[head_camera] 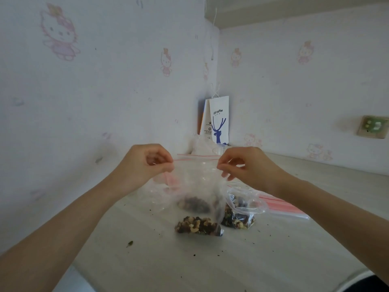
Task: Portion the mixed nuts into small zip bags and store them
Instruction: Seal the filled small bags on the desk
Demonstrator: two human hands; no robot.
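Observation:
A clear zip bag with a red-lined top hangs above the table, a small heap of mixed nuts at its bottom. My left hand pinches the bag's top left corner and my right hand pinches the top right corner, stretching the zip strip between them. Under it on the table lies a pile of mixed nuts; whether this pile is bagged I cannot tell. To the right lies another zip bag of nuts, its mouth open and crumpled.
A stack of unused zip bags with red strips lies at the right on the white table. A white coffee paper bag stands in the wall corner behind crumpled plastic. Crumbs dot the table. A wall socket is at far right.

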